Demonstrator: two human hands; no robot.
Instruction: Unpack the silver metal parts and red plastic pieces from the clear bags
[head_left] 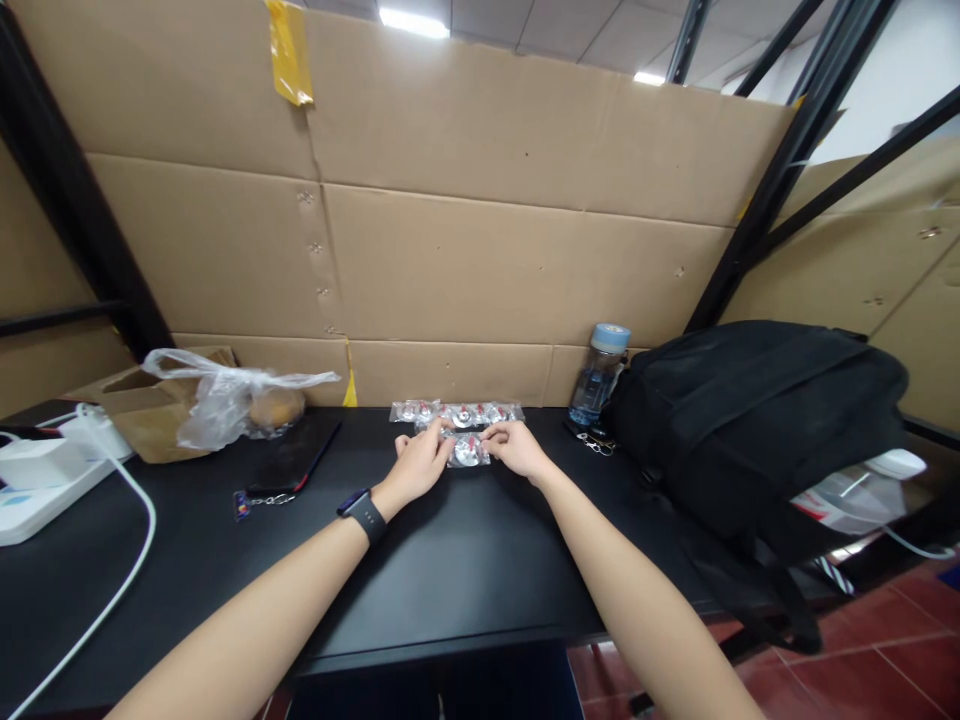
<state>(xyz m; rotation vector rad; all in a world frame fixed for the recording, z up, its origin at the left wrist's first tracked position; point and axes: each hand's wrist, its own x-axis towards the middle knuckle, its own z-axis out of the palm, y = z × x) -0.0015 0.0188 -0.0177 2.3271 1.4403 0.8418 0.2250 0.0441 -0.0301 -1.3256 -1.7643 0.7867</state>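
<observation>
A small clear plastic packet (468, 452) with a round silvery piece and a bit of red inside lies on the black table, between my two hands. My left hand (421, 460), with a dark watch on its wrist, has its fingers closed at the packet's left edge. At the right edge, my right hand (516, 448) pinches the same packet between thumb and fingers. Just behind, a row of several similar packets (409, 410) runs along the foot of the cardboard wall, partly hidden by my fingers.
To the left are a dark phone (294, 456) with a keychain, a tied plastic bag (217, 400), a brown paper bag (150, 410) and a white power strip (52, 480) with a cable. A water bottle (596, 375), keys (598, 444) and a black backpack (757, 430) stand right. Cardboard (480, 270) walls the back.
</observation>
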